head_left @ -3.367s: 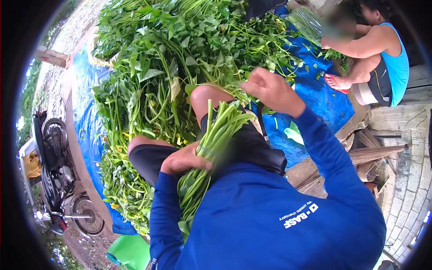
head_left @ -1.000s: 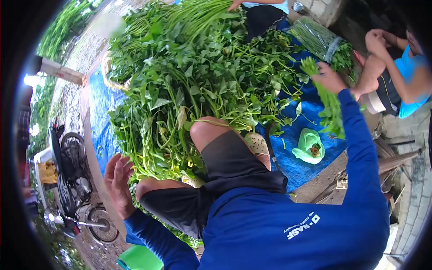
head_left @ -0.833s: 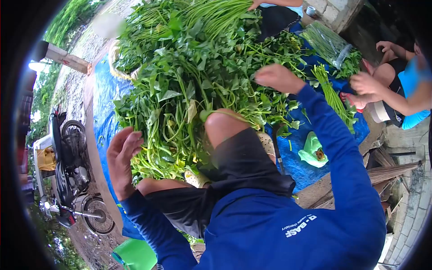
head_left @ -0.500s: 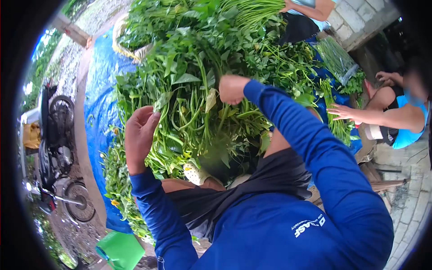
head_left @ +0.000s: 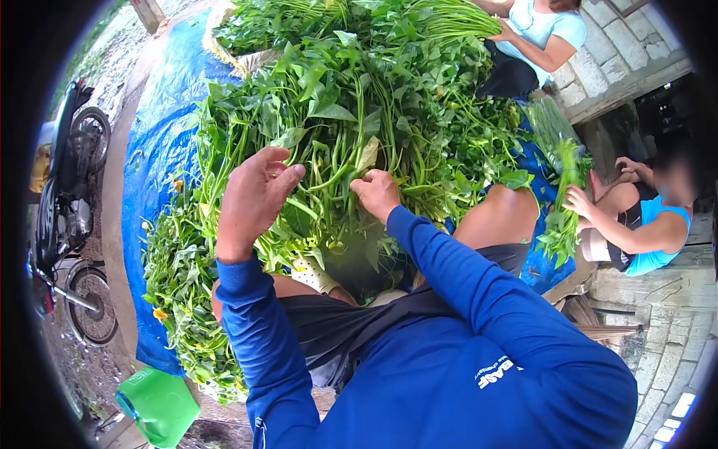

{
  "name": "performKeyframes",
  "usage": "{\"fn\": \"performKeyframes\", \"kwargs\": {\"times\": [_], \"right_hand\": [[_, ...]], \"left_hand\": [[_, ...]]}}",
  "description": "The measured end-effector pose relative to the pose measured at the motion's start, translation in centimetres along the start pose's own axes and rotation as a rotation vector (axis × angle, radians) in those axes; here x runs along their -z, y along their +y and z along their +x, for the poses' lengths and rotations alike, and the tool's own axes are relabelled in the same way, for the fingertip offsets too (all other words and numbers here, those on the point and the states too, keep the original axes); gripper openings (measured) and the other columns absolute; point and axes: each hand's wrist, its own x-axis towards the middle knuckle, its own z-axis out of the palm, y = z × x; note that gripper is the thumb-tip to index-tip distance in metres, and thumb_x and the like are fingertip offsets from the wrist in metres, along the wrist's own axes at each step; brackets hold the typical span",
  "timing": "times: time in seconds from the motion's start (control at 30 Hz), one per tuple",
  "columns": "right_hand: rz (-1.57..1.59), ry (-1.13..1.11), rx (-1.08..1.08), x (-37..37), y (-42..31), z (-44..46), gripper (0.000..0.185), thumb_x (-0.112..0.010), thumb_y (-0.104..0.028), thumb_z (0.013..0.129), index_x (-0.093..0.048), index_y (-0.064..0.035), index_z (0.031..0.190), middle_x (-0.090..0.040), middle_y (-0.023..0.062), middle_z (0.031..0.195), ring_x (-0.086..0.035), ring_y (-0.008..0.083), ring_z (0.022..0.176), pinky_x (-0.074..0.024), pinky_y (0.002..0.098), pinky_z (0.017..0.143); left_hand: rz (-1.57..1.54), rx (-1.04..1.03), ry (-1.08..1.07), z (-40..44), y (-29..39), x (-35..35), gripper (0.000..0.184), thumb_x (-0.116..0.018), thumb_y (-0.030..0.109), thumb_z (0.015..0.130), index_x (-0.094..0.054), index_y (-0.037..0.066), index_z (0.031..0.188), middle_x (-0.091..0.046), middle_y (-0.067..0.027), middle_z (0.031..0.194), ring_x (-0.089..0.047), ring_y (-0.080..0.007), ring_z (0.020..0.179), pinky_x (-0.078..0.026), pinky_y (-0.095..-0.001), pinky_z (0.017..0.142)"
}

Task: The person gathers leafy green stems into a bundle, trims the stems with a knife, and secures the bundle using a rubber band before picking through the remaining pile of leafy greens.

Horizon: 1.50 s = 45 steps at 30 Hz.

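Observation:
A large heap of leafy green stems [head_left: 329, 112] lies in front of my knees on a blue tarp [head_left: 161, 123]. Over the heap's near left part is my left hand [head_left: 258, 196], with its fingers curved and apart and nothing seen in them. My right hand [head_left: 376, 193] is at the stems in the middle, beside a pale yellowish leaf [head_left: 368, 153]. Its fingers are closed together at the stem ends; what they pinch is too small to make out.
At right, a person in a light blue top [head_left: 658, 232] holds a green bundle [head_left: 566, 179]. Another person [head_left: 550, 37] at the top right holds long stems. A green container [head_left: 161, 408] stands lower left, a motorcycle [head_left: 71, 217] at far left. A bagged bundle [head_left: 547, 123] lies nearby.
The bundle left my right hand at the right side and is now held by the co-worker. My right hand came back to the heap and closed at the stems. My left hand moved over the heap.

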Motion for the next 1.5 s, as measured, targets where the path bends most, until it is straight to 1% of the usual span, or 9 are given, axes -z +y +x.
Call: {"fn": "performKeyframes", "kwargs": {"times": [0.23,0.4,0.7,0.73,0.9,1.1,1.23,1.27,1.5], "right_hand": [[0.244,-0.147,-0.153,2.3,0.0,-0.9,0.039,-0.070,-0.013,0.099,-0.052,0.0013,0.131,-0.072,0.0123,0.089,-0.075,0.0229,0.076,-0.0570,0.0356,0.053],[0.264,0.012,0.246,7.5,-3.0,-5.3,0.072,-0.076,-0.015,0.094,-0.046,0.0072,0.156,-0.077,0.0183,0.104,-0.074,0.0239,0.086,-0.0602,0.0376,0.080],[-0.151,-0.036,0.561,9.5,-6.8,-12.2,0.057,-0.073,-0.023,0.097,-0.060,-0.0002,0.148,-0.072,0.0293,0.129,-0.073,0.0447,0.111,-0.0600,0.0475,0.096],[-0.156,-0.036,0.622,9.0,-5.7,-12.0,0.058,-0.073,-0.023,0.097,-0.060,-0.0014,0.149,-0.071,0.0290,0.131,-0.073,0.0445,0.112,-0.0598,0.0475,0.096],[-0.164,-0.209,0.411,11.7,-5.7,-14.1,0.059,-0.075,-0.030,0.095,-0.061,-0.0019,0.145,-0.070,0.0298,0.131,-0.071,0.0453,0.115,-0.0577,0.0495,0.097],[0.080,0.005,0.285,9.5,-4.5,-9.5,0.047,-0.076,-0.034,0.095,-0.070,0.0022,0.124,-0.075,0.0251,0.106,-0.074,0.0378,0.094,-0.0571,0.0468,0.086],[0.263,-0.245,0.180,7.7,-1.6,-7.3,0.038,-0.076,-0.034,0.096,-0.074,0.0034,0.102,-0.073,0.0164,0.082,-0.071,0.0255,0.076,-0.0555,0.0422,0.075],[0.294,-0.332,0.147,7.5,-0.9,-7.5,0.034,-0.072,-0.032,0.099,-0.071,0.0024,0.098,-0.071,0.0051,0.084,-0.062,0.0116,0.077,-0.0522,0.0338,0.071],[0.343,-0.347,0.222,9.4,-1.8,-10.7,0.028,-0.072,-0.022,0.099,-0.073,0.0029,0.112,-0.075,0.0112,0.086,-0.065,0.0141,0.075,-0.0540,0.0353,0.073]], "left_hand": [[0.034,-0.025,0.017,-1.2,0.0,0.5,0.045,-0.079,0.029,0.101,-0.070,-0.006,0.126,-0.080,-0.0184,0.102,-0.077,-0.0228,0.093,-0.060,-0.0355,0.082],[-0.001,-0.020,-0.018,-0.6,-0.5,-0.9,0.045,-0.080,0.030,0.100,-0.071,-0.007,0.126,-0.080,-0.0176,0.102,-0.076,-0.0206,0.092,-0.060,-0.0349,0.082],[-0.613,0.389,-0.142,6.3,2.7,-13.3,0.046,-0.073,0.048,0.105,-0.068,0.006,0.086,-0.057,0.0041,0.073,-0.056,-0.0069,0.062,-0.048,-0.0245,0.054],[-0.641,0.401,-0.222,7.3,1.4,-14.0,0.044,-0.074,0.043,0.104,-0.073,0.001,0.116,-0.063,0.0022,0.080,-0.064,-0.0090,0.070,-0.052,-0.0237,0.059],[-0.757,0.460,-0.030,6.7,0.4,-15.2,0.027,-0.074,0.025,0.103,-0.074,-0.002,0.110,-0.066,0.0004,0.076,-0.059,-0.0077,0.060,-0.046,-0.0242,0.053],[-0.900,0.462,-0.004,2.3,0.6,-16.3,0.026,-0.074,0.020,0.104,-0.072,-0.002,0.116,-0.069,0.0006,0.085,-0.061,-0.0069,0.066,-0.049,-0.0239,0.058],[-0.819,0.494,0.026,0.9,0.9,-17.7,0.030,-0.076,0.020,0.102,-0.071,-0.003,0.120,-0.075,-0.0030,0.098,-0.065,-0.0079,0.077,-0.052,-0.0250,0.065],[-0.800,0.509,-0.006,1.2,0.4,-17.7,0.029,-0.076,0.021,0.102,-0.071,0.000,0.122,-0.076,-0.0032,0.098,-0.065,-0.0074,0.076,-0.053,-0.0243,0.064],[-0.635,0.387,0.016,6.6,0.7,-15.4,0.033,-0.077,0.026,0.102,-0.073,0.002,0.124,-0.080,-0.0071,0.100,-0.068,-0.0090,0.070,-0.054,-0.0246,0.060]]}}
